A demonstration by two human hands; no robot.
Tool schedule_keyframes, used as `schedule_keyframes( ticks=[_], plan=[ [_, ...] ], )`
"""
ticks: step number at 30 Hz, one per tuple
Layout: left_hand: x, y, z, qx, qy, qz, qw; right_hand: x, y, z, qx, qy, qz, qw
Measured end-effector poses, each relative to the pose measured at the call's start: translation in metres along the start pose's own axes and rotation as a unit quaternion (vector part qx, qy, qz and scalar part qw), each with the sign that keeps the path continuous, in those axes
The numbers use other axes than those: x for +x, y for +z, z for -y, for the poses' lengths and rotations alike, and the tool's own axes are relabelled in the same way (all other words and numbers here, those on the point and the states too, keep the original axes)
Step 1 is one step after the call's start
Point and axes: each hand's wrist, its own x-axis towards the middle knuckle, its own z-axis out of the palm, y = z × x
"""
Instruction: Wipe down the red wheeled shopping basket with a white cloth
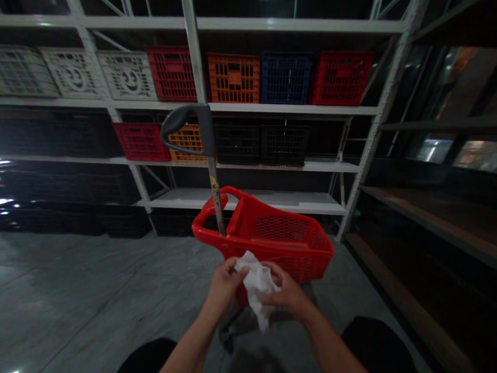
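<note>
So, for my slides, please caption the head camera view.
Left hand and right hand grip a crumpled white cloth above a red shopping cart, before white shelving holding plastic crates.

The scene is dim, and the black crates [58, 217] at nine o'clock sit in deep shadow, with small white glints of glare on them. A soft sheen lies across the concrete floor [97, 280]. Bright patches glow at three o'clock. The steel upright [382, 124] at two o'clock leans from wide-lens distortion, while the white cloth [256, 290], left hand [224, 287] and right hand [282, 291] look slightly soft.
</note>
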Motion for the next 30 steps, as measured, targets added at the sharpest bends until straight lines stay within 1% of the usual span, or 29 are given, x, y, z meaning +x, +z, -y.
schedule_keyframes(
  ticks=[2,3,5,7,8,10,12,15,16,18,20,21,23,24,25,26,27,28,29,30],
  plan=[
    [-0.001,-0.004,-0.001,0.054,0.032,-0.01,0.998,0.003,0.0,-0.008,-0.015,0.017,-0.042,0.999],
    [-0.002,-0.005,-0.002,0.079,0.053,-0.001,0.995,0.005,-0.002,-0.013,-0.01,0.022,-0.072,0.997],
    [-0.008,-0.002,-0.004,0.134,0.109,0.051,0.984,0.009,-0.004,-0.021,0.02,0.021,-0.141,0.99],
    [-0.016,0.005,-0.004,0.185,0.163,0.125,0.961,0.013,-0.005,-0.026,0.059,0.002,-0.204,0.977],
    [-0.02,0.009,-0.002,0.205,0.183,0.155,0.949,0.014,-0.003,-0.027,0.079,-0.008,-0.225,0.971],
    [-0.027,0.017,0.003,0.236,0.207,0.179,0.932,0.015,0.001,-0.026,0.12,-0.02,-0.24,0.963],
    [-0.031,0.022,0.009,0.27,0.227,0.16,0.922,0.014,0.008,-0.024,0.157,-0.026,-0.224,0.962],
    [-0.034,0.022,0.016,0.317,0.265,0.114,0.904,0.008,0.014,-0.021,0.176,-0.025,-0.182,0.967],
    [-0.034,0.02,0.017,0.33,0.275,0.101,0.897,0.005,0.014,-0.021,0.182,-0.02,-0.182,0.966],
    [-0.033,0.018,0.02,0.351,0.287,0.075,0.888,0.0,0.014,-0.019,0.196,-0.002,-0.2,0.96],
    [-0.031,0.016,0.022,0.357,0.284,0.049,0.889,-0.006,0.015,-0.015,0.202,0.014,-0.212,0.956],
    [-0.03,0.015,0.022,0.352,0.28,0.039,0.892,-0.008,0.015,-0.012,0.199,0.019,-0.202,0.959],
    [-0.026,0.013,0.023,0.329,0.259,0.021,0.908,-0.013,0.016,-0.007,0.182,0.025,-0.144,0.972],
    [-0.024,0.012,0.023,0.314,0.239,0.007,0.919,-0.015,0.015,-0.005,0.168,0.028,-0.111,0.979],
    [-0.021,0.011,0.022,0.296,0.211,-0.011,0.932,-0.016,0.014,-0.003,0.15,0.029,-0.086,0.985],
    [-0.019,0.01,0.021,0.27,0.175,-0.028,0.946,-0.016,0.013,-0.003,0.13,0.026,-0.074,0.988],
    [-0.017,0.009,0.02,0.23,0.135,-0.043,0.963,-0.016,0.011,-0.003,0.11,0.022,-0.082,0.99],
    [-0.016,0.009,0.019,0.173,0.094,-0.049,0.979,-0.015,0.01,-0.004,0.095,0.018,-0.104,0.99],
    [-0.015,0.009,0.017,0.102,0.058,-0.041,0.992,-0.014,0.009,-0.005,0.088,0.016,-0.129,0.988],
    [-0.015,0.009,0.016,0.026,0.027,-0.018,0.999,-0.013,0.008,-0.006,0.092,0.014,-0.147,0.985]
  ],
)
